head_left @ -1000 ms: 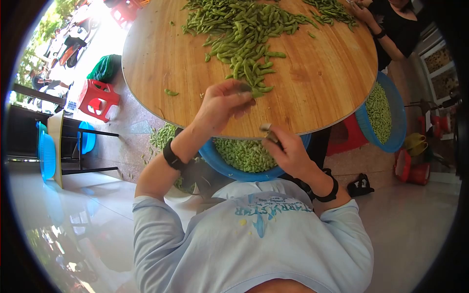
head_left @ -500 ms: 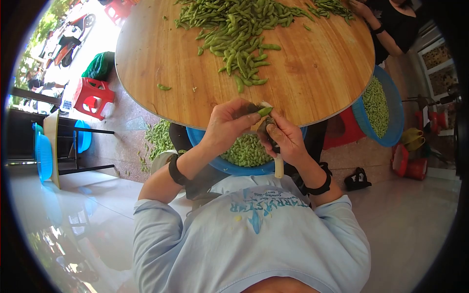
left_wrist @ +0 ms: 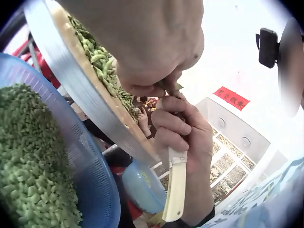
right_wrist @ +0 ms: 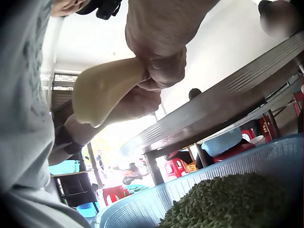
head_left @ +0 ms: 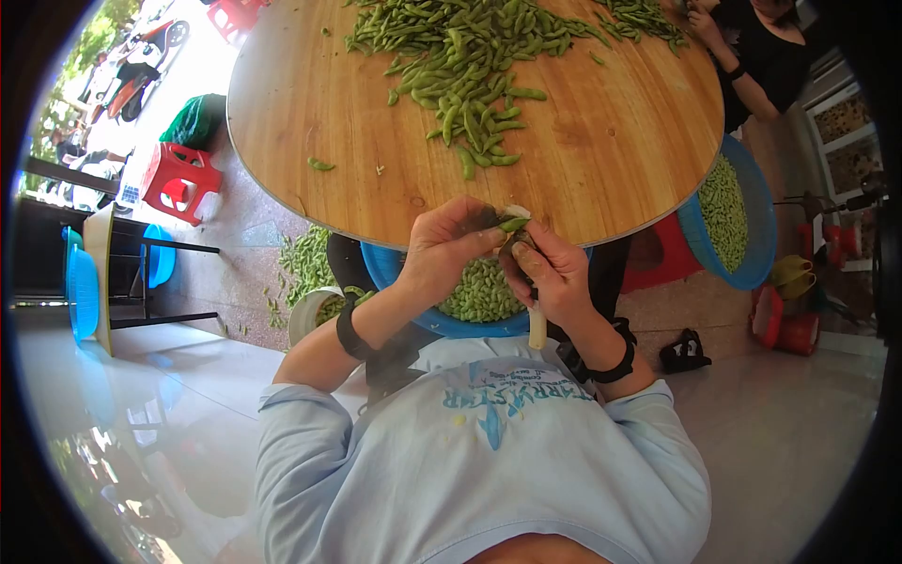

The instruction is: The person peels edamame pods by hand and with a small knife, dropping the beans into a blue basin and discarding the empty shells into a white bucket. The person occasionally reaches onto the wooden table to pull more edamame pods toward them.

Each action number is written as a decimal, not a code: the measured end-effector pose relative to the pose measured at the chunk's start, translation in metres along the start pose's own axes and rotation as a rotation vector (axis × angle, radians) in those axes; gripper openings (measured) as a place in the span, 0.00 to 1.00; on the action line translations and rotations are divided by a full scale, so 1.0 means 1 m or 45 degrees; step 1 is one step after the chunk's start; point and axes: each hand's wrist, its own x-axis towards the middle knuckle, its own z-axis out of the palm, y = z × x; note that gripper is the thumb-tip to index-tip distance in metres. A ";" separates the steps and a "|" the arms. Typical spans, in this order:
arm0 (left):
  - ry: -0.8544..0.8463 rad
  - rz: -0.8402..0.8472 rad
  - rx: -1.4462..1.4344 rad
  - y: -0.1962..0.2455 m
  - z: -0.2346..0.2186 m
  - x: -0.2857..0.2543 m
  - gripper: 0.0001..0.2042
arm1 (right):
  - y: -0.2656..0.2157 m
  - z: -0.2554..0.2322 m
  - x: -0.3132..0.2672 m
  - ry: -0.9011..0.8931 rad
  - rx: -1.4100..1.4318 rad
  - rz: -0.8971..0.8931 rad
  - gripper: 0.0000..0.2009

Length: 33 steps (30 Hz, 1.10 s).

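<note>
In the head view, my left hand (head_left: 442,246) pinches a green soybean pod (head_left: 514,226) between thumb and fingers, just past the near table edge. My right hand (head_left: 556,273) meets it there, its fingertips at the pod's other end. Curled in the right hand's fingers is a cream-handled tool (head_left: 536,329), its handle pointing down toward me. White tape wraps the upper handle (left_wrist: 175,190) in the left wrist view; the tool's working end is hidden by the fingers. Below both hands sits a blue basin (head_left: 381,268) of shelled green beans (head_left: 479,291).
A heap of pods (head_left: 470,56) covers the far middle of the round wooden table (head_left: 310,103). Another blue basin (head_left: 766,226) of beans stands right, a red stool (head_left: 183,179) left. Pods (head_left: 305,268) lie on the floor. Another person (head_left: 752,56) sits at the far right.
My left hand has come back from the pods on the table with one pod, and my right hand has risen to meet it. Over the last half second both hands stay nearly in place.
</note>
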 end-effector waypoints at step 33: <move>-0.138 1.163 1.351 0.026 -0.004 0.008 0.05 | -0.018 0.014 -0.003 0.001 0.938 0.504 0.07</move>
